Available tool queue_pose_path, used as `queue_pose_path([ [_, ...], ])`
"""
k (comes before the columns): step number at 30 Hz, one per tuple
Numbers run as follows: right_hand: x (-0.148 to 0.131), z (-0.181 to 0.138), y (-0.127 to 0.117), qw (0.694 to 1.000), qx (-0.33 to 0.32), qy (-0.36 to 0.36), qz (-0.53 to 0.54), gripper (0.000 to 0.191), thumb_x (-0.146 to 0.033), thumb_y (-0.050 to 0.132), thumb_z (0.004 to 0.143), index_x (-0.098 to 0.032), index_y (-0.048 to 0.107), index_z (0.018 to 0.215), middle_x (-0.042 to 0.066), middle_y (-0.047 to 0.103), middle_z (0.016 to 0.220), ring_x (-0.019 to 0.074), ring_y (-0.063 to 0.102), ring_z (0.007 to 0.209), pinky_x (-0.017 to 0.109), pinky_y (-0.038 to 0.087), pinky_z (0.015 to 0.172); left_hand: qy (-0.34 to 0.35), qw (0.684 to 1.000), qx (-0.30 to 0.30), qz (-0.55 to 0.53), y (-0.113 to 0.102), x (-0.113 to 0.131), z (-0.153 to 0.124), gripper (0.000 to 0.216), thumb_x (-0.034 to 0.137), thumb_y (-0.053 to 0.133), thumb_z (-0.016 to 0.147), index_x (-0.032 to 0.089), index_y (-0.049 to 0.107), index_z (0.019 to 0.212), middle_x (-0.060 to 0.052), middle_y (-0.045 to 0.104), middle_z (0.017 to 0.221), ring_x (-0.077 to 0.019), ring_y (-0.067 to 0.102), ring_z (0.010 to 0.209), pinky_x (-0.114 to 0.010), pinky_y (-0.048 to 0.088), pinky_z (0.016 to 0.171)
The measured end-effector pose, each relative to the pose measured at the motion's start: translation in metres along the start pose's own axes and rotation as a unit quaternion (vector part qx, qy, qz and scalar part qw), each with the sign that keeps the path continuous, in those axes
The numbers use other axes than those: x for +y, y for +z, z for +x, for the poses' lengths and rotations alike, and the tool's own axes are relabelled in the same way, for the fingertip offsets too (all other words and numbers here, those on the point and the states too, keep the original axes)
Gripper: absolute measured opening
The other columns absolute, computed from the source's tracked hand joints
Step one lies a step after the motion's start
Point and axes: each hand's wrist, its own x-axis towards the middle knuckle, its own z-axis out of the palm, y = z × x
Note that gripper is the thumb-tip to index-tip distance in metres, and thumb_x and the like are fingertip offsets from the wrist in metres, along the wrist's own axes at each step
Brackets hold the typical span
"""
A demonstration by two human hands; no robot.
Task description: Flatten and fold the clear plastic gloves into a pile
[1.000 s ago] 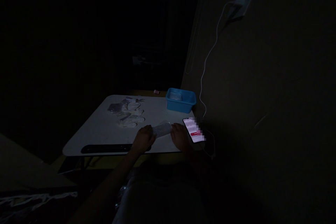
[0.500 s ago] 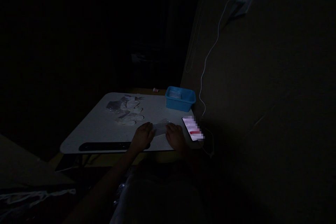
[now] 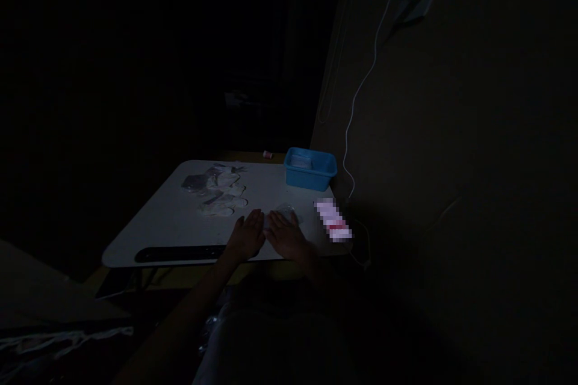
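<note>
Near the front edge of a white table [image 3: 176, 230], my left hand [image 3: 247, 237] lies flat with its fingers stretched forward. Close beside it, my right hand [image 3: 285, 236] rests flat, fingers pointing forward and left. Under and just beyond the right hand shows a clear plastic bag [image 3: 286, 210]; the hands cover most of it. Left of the hands lies a loose group of white items [image 3: 223, 200], some with clear wrapping; the dim light hides what they are. A crumpled plastic wrapper [image 3: 195, 183] sits at that group's left end.
A blue basket [image 3: 309, 178] with a pale block inside stands at the table's back right. A lit phone [image 3: 333, 219] lies at the right edge. A white cable [image 3: 356, 96] hangs down the wall from a socket. A black slot [image 3: 180, 252] runs along the front edge.
My right hand has moved left across the plastic bag, and its fingers have straightened. My left hand has flattened out in nearly the same place. The two hands are now closer together.
</note>
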Motion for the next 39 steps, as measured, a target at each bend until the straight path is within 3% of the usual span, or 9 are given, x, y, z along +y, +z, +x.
queue_pose_path([
  [10,0.045,-0.006,0.007,0.997,0.026,0.062,-0.039,0.045,-0.037,0.022,0.092,-0.016,0.040,0.127,0.011,0.038,0.135,0.0216,0.030,0.127,0.055,0.014,0.102,-0.009,1.000,0.016,-0.002,-0.003,0.004,0.000,0.049,0.034,0.024,0.088,0.009,0.038,0.128,-0.017,0.036,0.135,-0.0250,0.031,0.126,-0.045,0.027,0.098],
  [17,0.047,-0.008,0.003,0.990,0.039,0.130,-0.030,0.048,-0.036,0.019,0.092,-0.010,0.038,0.128,0.013,0.036,0.136,0.0213,0.027,0.128,0.051,0.013,0.103,-0.008,1.000,0.015,-0.004,-0.005,0.004,0.000,0.050,0.034,0.025,0.087,0.009,0.038,0.128,-0.018,0.035,0.136,-0.0253,0.031,0.126,-0.046,0.027,0.098],
  [28,0.005,-0.006,0.001,0.999,0.022,-0.038,-0.007,0.048,-0.041,0.018,0.092,-0.017,0.034,0.130,0.006,0.034,0.138,0.0165,0.025,0.129,0.047,0.011,0.106,-0.006,1.000,-0.010,0.004,-0.005,0.003,0.001,0.051,0.030,0.030,0.084,0.007,0.037,0.129,-0.017,0.031,0.138,-0.0249,0.028,0.128,-0.045,0.025,0.099],
  [32,0.006,0.002,0.003,1.000,0.003,-0.021,-0.006,0.048,-0.040,0.017,0.092,-0.016,0.035,0.130,0.008,0.035,0.137,0.0170,0.025,0.129,0.049,0.012,0.105,-0.009,1.000,-0.010,0.004,-0.004,0.003,0.000,0.050,0.030,0.029,0.085,0.007,0.037,0.129,-0.017,0.032,0.137,-0.0250,0.029,0.127,-0.046,0.026,0.099],
  [39,0.037,0.004,0.007,0.999,0.009,0.031,-0.033,0.045,-0.037,0.020,0.092,-0.018,0.037,0.129,0.009,0.034,0.137,0.0198,0.028,0.128,0.052,0.011,0.103,-0.010,1.000,0.008,0.003,-0.004,0.005,0.001,0.050,0.034,0.024,0.087,0.006,0.039,0.127,-0.018,0.035,0.135,-0.0252,0.032,0.126,-0.046,0.028,0.098],
])
